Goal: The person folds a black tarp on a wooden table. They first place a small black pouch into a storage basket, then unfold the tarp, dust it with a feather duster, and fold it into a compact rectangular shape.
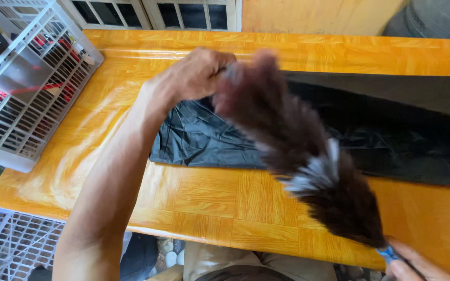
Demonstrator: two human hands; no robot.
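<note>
A dark brown feather duster [298,151] with a few white feathers stretches diagonally over the orange wood-pattern table [209,198]. My left hand [196,73] is closed on its upper tip, blurred by motion. My right hand [410,265] at the bottom right edge grips its blue handle [389,254]. Under the duster lies a black plastic bag [391,125], flat across the table's middle and right.
A white plastic crate [27,83] with dark and red items inside stands tilted at the table's left end. Another white crate [11,244] sits lower at the bottom left. White window frames [157,13] and a pale wall run behind the table.
</note>
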